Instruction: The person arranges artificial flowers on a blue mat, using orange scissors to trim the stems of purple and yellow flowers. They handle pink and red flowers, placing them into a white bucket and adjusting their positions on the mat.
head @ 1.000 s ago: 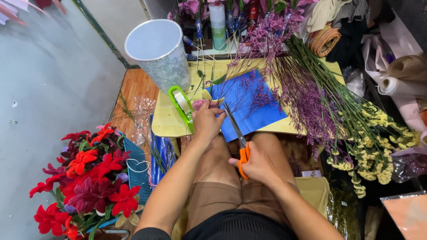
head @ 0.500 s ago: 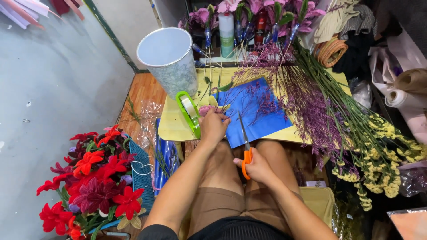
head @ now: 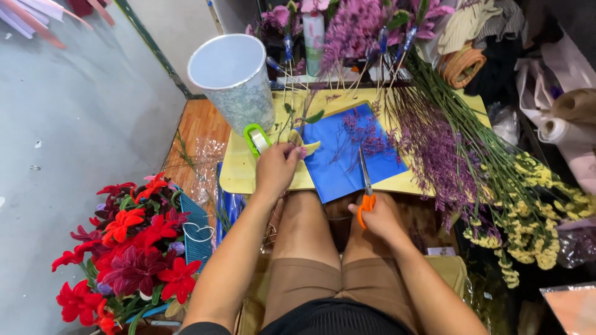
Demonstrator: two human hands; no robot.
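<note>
— Two hands busy; what do your fingers have?

— My left hand pinches a small yellowish petal or leaf piece between its fingertips, over the near edge of the low yellow table. My right hand has its fingers curled through the orange handles of the steel-bladed scissors; the blades lie together, pointing away from me across the blue sheet of wrapping paper.

— Around them?

— A green tape dispenser lies just beside my left fingers, and a white speckled bucket stands behind it. Purple dried sprigs and long-stemmed yellow flowers fan across the table's right end. Red artificial flowers fill a blue basket by my left knee.

— Any packages?

— Clear plastic sleeves lie on the wooden floor at left, and rolls of brown and pale paper at far right are cut off by the frame. I can't tell what the pinched piece is attached to; a pale bottle at the back is half hidden by stems.
</note>
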